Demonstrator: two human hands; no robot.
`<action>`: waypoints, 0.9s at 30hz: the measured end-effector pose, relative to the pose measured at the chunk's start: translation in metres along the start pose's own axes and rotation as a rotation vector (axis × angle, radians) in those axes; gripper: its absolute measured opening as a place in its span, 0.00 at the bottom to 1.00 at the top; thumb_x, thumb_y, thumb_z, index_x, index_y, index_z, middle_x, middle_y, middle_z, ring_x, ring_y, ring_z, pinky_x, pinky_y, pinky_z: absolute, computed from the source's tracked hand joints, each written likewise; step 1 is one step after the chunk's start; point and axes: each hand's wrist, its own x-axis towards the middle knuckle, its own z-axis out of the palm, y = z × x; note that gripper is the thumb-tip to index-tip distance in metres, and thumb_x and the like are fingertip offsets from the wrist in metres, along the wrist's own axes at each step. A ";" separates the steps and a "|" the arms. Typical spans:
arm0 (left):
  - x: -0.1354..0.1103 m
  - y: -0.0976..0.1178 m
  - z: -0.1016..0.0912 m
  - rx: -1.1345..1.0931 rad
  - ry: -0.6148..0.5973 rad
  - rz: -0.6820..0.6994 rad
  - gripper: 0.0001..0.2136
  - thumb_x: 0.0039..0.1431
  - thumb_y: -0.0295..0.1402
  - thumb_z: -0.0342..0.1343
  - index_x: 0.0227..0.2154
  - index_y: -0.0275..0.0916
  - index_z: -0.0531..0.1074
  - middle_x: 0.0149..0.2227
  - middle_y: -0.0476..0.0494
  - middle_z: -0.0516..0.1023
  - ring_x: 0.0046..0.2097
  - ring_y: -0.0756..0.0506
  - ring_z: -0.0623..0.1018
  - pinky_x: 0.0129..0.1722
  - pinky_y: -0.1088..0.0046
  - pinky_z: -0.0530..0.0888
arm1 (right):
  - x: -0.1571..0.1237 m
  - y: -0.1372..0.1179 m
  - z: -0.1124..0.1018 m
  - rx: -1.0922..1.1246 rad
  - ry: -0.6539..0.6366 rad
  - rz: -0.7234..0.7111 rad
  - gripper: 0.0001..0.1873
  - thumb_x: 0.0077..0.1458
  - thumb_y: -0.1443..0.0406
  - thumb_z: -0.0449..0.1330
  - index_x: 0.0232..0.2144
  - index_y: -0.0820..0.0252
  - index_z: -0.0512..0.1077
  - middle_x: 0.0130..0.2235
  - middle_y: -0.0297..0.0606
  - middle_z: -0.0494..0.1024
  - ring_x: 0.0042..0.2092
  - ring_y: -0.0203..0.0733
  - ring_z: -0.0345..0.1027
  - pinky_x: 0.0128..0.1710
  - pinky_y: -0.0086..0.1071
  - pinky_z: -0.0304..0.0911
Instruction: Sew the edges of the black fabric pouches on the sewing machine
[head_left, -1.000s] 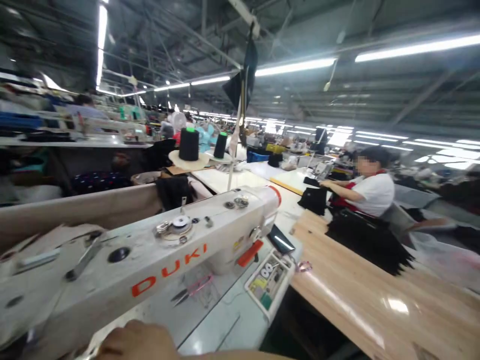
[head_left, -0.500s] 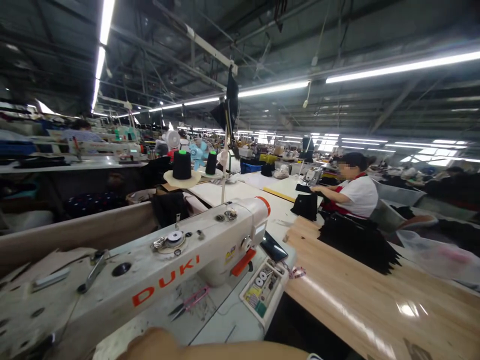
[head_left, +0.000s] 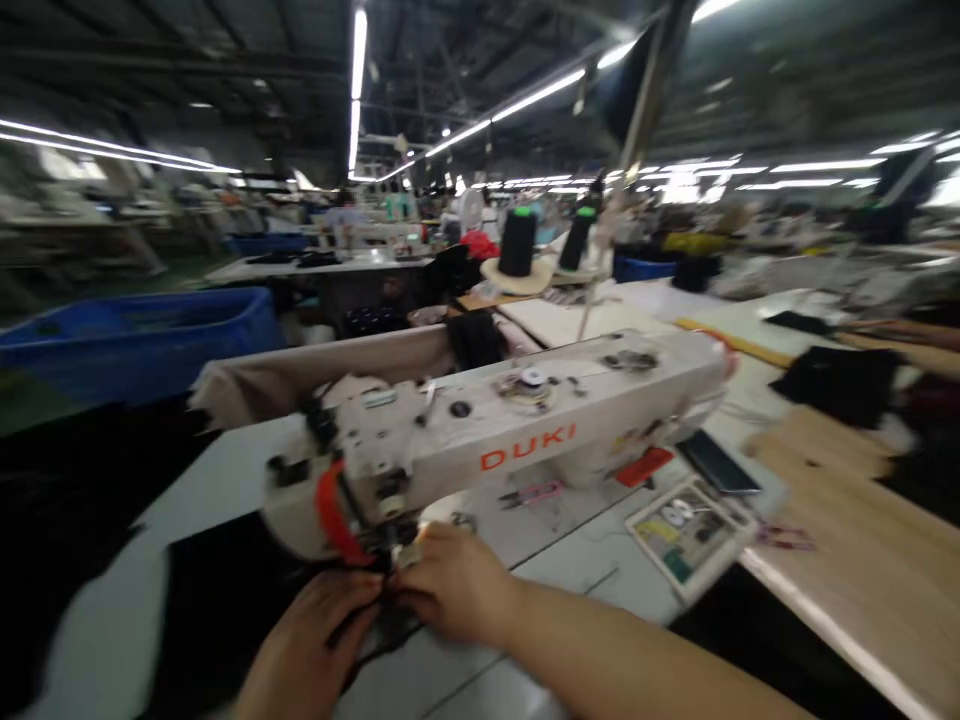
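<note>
A white DUKI sewing machine (head_left: 525,440) stands on a pale table (head_left: 570,570). Both my hands work at its needle end. My right hand (head_left: 454,585) has its fingers curled on black fabric (head_left: 225,610) right under the presser foot. My left hand (head_left: 311,640) lies on the same black fabric, fingers bent and pinching it, just left of the right hand. The picture is smeared by motion, so fine finger detail is unclear.
Pink-handled snips (head_left: 536,493) lie on the machine bed. A control panel (head_left: 686,530) and a dark phone (head_left: 720,462) sit to the right, beside a wooden bench (head_left: 862,560). Two black thread cones (head_left: 517,243) stand behind. A blue bin (head_left: 142,340) is at left.
My view has swung left and down from the factory floor and a seated co-worker to the needle end of the machine. Both my hands have come into view on the black fabric.
</note>
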 end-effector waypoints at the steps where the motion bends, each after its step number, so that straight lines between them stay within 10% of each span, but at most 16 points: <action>1: -0.007 0.000 -0.005 -0.005 -0.026 -0.025 0.07 0.64 0.37 0.54 0.36 0.44 0.77 0.38 0.48 0.80 0.40 0.45 0.79 0.42 0.66 0.79 | -0.004 0.001 0.002 0.052 0.025 0.014 0.03 0.56 0.65 0.64 0.33 0.58 0.75 0.34 0.33 0.81 0.39 0.39 0.72 0.45 0.32 0.63; 8: -0.006 0.013 0.000 -0.020 -0.088 -0.163 0.06 0.58 0.24 0.60 0.36 0.40 0.76 0.40 0.47 0.80 0.44 0.44 0.77 0.49 0.63 0.75 | -0.014 0.009 0.003 0.270 0.082 0.061 0.07 0.59 0.69 0.61 0.39 0.55 0.77 0.38 0.37 0.80 0.44 0.44 0.70 0.47 0.39 0.64; 27: 0.007 0.005 -0.004 -0.034 -0.102 -0.121 0.05 0.57 0.24 0.61 0.36 0.38 0.76 0.39 0.47 0.80 0.42 0.46 0.77 0.48 0.69 0.75 | -0.017 0.010 0.007 0.094 0.066 0.092 0.09 0.63 0.65 0.56 0.41 0.56 0.77 0.40 0.41 0.80 0.43 0.47 0.72 0.42 0.40 0.69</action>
